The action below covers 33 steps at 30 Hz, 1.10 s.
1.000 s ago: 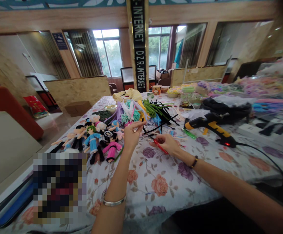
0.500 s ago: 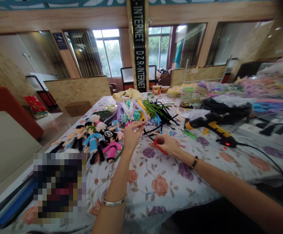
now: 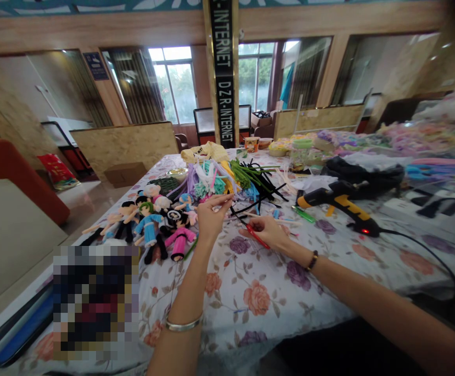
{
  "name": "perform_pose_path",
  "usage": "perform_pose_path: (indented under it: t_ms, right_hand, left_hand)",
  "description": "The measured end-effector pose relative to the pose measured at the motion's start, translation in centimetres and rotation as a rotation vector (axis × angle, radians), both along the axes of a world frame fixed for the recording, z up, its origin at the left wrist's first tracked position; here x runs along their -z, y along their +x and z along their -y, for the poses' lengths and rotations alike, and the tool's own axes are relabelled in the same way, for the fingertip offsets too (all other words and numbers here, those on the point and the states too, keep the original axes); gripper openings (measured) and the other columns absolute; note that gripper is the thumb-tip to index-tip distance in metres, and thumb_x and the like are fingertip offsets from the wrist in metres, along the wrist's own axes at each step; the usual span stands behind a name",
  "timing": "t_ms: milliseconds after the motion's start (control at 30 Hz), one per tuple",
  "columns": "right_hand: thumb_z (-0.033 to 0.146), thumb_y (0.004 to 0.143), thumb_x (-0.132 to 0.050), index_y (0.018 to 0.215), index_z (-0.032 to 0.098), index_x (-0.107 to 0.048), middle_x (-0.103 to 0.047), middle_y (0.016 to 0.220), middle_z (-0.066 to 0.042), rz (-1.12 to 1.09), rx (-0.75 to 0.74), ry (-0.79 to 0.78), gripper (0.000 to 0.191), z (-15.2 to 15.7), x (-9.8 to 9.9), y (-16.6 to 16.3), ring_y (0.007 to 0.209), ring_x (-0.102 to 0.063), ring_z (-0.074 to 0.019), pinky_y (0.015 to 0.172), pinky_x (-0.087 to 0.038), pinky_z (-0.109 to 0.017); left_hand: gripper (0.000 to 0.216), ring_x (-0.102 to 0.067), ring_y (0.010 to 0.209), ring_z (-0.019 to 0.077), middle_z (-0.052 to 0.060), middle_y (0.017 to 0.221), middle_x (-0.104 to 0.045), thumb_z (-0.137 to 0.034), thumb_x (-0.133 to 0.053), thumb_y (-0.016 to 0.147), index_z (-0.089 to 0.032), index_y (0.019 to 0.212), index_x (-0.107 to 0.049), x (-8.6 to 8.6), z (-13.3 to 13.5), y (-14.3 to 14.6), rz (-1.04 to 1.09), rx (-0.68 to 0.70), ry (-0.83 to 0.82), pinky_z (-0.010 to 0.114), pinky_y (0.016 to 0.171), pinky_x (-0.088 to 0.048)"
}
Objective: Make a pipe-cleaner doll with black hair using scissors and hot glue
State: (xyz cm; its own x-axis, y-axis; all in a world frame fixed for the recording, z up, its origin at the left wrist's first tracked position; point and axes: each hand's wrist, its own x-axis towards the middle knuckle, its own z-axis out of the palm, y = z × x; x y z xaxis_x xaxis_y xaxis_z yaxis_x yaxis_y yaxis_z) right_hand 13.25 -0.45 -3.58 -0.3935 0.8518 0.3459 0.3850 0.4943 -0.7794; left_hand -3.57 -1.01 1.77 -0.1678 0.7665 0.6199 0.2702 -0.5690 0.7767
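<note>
My left hand [image 3: 211, 215] is raised above the floral tablecloth [image 3: 258, 292], thumb and fingers pinched on a thin pale stem, probably a pipe cleaner, too small to name surely. My right hand [image 3: 268, 231] rests on the cloth just to the right, closed round small red-handled scissors [image 3: 255, 235]. Just beyond both hands lies a heap of coloured pipe cleaners [image 3: 227, 183], with black ones spreading right. Several small pipe-cleaner dolls [image 3: 154, 222] lie to the left of my left hand.
A yellow-and-black glue gun [image 3: 339, 201] with a lit red lamp lies at the right, its black cord running to the table's right edge. A green lighter [image 3: 303, 214] lies near it. More craft stock crowds the far right. A blurred patch sits at the near left.
Almost nothing has moved. My left hand's pinch has shifted very slightly; my right hand stays on the cloth with the scissors.
</note>
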Motion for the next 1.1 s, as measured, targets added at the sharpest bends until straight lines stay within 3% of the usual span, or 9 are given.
perform_pose_path:
  t_ms: [1100]
  right_hand:
    - [0.054,0.070,-0.060,0.054,0.018,-0.038,-0.032,0.053,0.005,0.003,0.007,0.005,0.046,0.09,-0.18,0.00,0.050,-0.028,-0.0073,0.046,-0.021,-0.023]
  left_hand:
    - [0.016,-0.064,0.088,0.0183,0.005,0.086,-0.072,-0.021,-0.068,0.067,-0.021,0.081,-0.074,0.46,-0.29,0.26,0.040,0.049,-0.043,0.033,0.085,-0.048]
